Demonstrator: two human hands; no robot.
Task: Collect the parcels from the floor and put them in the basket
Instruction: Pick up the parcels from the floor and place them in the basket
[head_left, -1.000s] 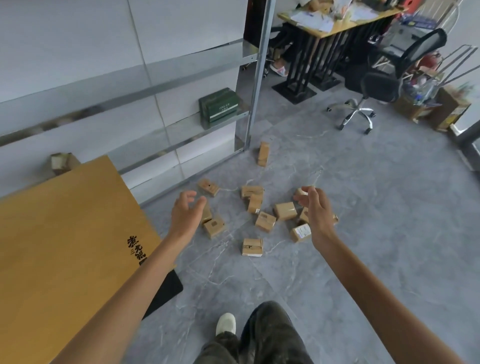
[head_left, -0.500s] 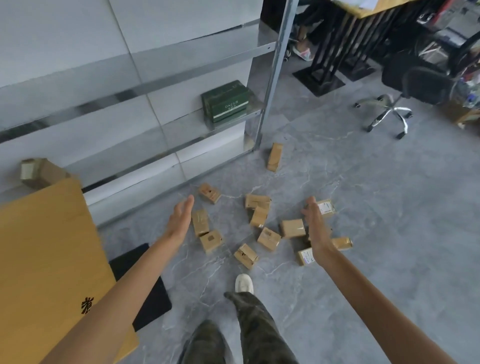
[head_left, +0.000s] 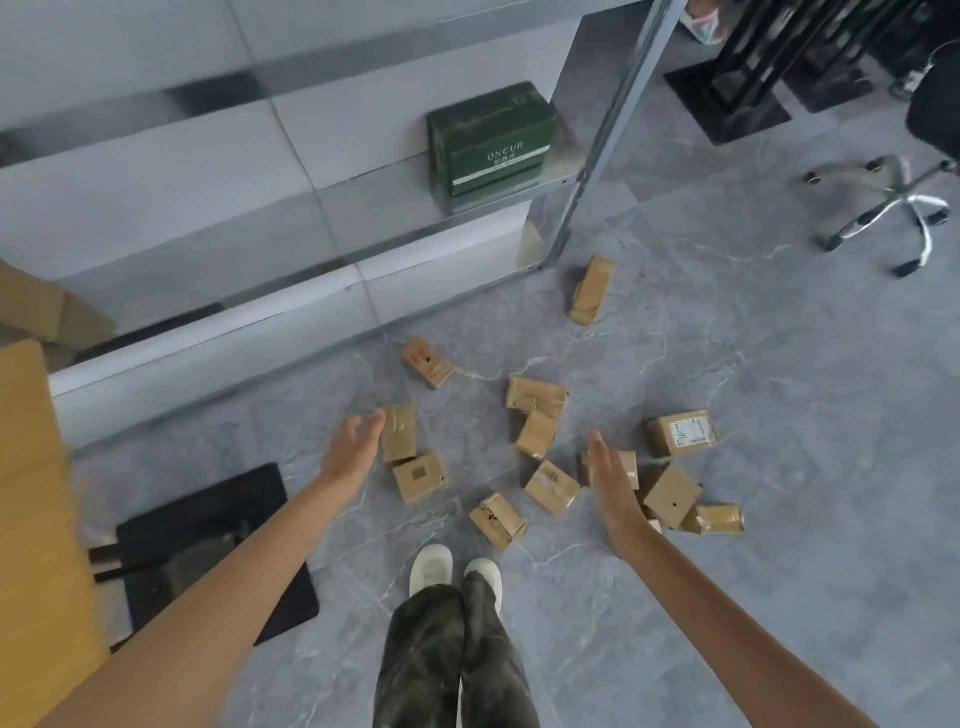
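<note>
Several small brown cardboard parcels lie scattered on the grey floor in front of my feet. One parcel (head_left: 497, 520) lies just ahead of my shoes, another (head_left: 420, 475) sits by my left hand, and a labelled one (head_left: 681, 433) lies to the right. My left hand (head_left: 352, 447) hangs open above the floor beside a taped parcel (head_left: 399, 432). My right hand (head_left: 613, 486) is open with straight fingers, held over the right cluster and touching nothing. No basket is in view.
A metal shelf unit (head_left: 597, 171) stands ahead with a green box (head_left: 493, 137) on its low shelf. A yellow wooden table (head_left: 31, 519) with a black base plate (head_left: 208, 551) is at left. An office chair base (head_left: 893, 208) stands at right.
I have stepped closer to the parcels, with both feet now together in front of them. Both hands have lowered and opened out towards the pile. The parcels have not moved.
</note>
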